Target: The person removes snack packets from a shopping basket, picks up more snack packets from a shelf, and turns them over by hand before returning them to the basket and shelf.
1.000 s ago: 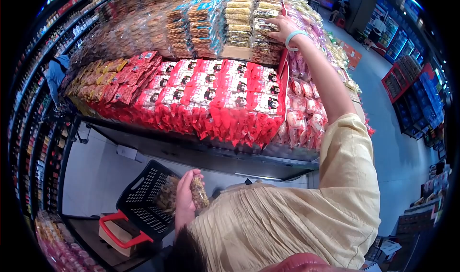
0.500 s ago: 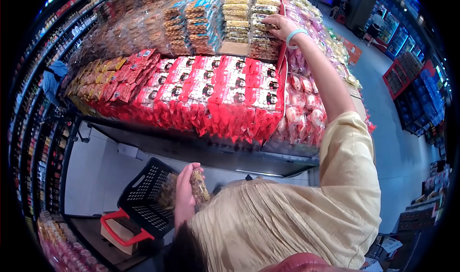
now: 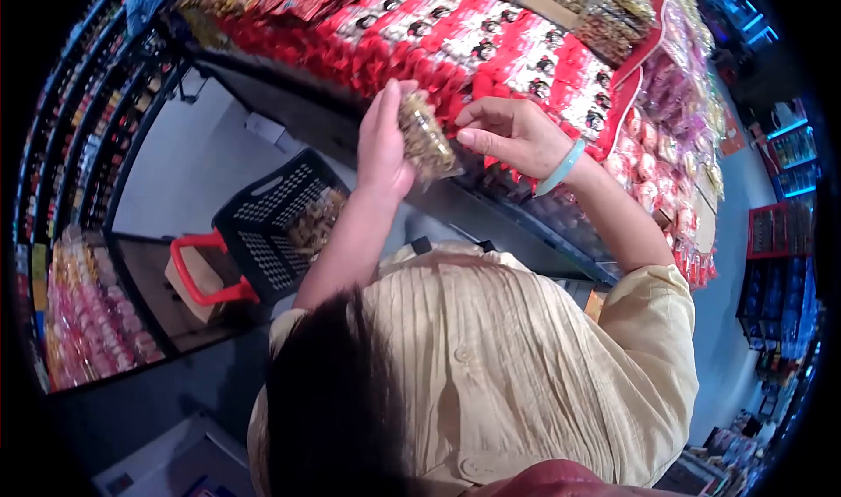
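Fingers (image 3: 393,103) of your left hand (image 3: 383,142) are wrapped along one side of the pack (image 3: 426,138), palm behind it, so it's held, tilted, in front of the display's lower edge. Your right hand (image 3: 457,126) is just beside it: thumb and index curled toward the pack, a small gap between the tips, no item visible in them. Can't tell from this angle if those tips touch the wrapper.

Change: half a second ago your right hand was up at the stack (image 3: 607,24); now it's back down by the pack. Your left has lifted the pack from beside the basket (image 3: 263,190) to chest front. Your view has swung too. Meaning: attention looks moved from the stack to the one pack, both hands now at it, right hand bringing no second item that shows. More packs (image 3: 317,224) lie inside the basket, which sits below your left forearm, red handle (image 3: 223,296) toward you.

Labels: pack is clear wrap over brownish pieces, no readable print. Red bags (image 3: 482,46) carry a repeated dark-haired cartoon face on white and red; lettering too small to read. Pale bags (image 3: 646,164) past the red divider (image 3: 644,55) show red marks, no legible brand.
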`<action>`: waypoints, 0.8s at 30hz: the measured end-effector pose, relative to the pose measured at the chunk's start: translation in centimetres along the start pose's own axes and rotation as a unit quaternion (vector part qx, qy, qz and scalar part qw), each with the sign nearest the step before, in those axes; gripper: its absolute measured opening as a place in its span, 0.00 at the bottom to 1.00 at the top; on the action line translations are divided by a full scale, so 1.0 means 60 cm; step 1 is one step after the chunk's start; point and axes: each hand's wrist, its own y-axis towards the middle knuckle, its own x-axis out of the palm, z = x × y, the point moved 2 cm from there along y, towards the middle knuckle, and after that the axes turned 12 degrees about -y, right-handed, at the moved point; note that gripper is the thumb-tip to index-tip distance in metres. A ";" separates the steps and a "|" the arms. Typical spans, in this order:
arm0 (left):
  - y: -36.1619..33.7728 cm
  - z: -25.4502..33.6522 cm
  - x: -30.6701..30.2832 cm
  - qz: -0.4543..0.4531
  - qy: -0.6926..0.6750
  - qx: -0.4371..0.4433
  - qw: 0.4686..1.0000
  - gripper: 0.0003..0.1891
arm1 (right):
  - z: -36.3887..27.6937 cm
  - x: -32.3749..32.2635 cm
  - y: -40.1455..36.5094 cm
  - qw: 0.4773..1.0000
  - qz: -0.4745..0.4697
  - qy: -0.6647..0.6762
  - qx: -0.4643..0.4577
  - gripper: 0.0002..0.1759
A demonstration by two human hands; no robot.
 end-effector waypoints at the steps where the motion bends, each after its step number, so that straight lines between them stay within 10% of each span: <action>1: 0.004 -0.004 0.000 -0.022 -0.017 0.002 1.000 0.17 | 0.010 0.018 0.002 0.998 -0.023 0.050 0.000 0.18; 12: -0.009 -0.004 -0.002 -0.108 -0.076 -0.043 0.990 0.18 | 0.048 0.045 -0.006 0.980 0.002 0.186 0.075 0.14; 15: -0.020 0.001 -0.007 -0.109 0.013 -0.031 0.994 0.20 | 0.053 0.045 -0.007 0.989 0.080 0.111 0.053 0.14; 17: -0.032 0.005 -0.010 -0.066 0.017 -0.076 0.995 0.21 | 0.011 0.036 -0.021 0.861 0.282 -0.405 -0.126 0.15; 24: -0.034 -0.012 -0.025 -0.137 0.049 -0.080 0.986 0.23 | -0.003 0.059 -0.026 0.820 0.254 -0.442 -0.261 0.22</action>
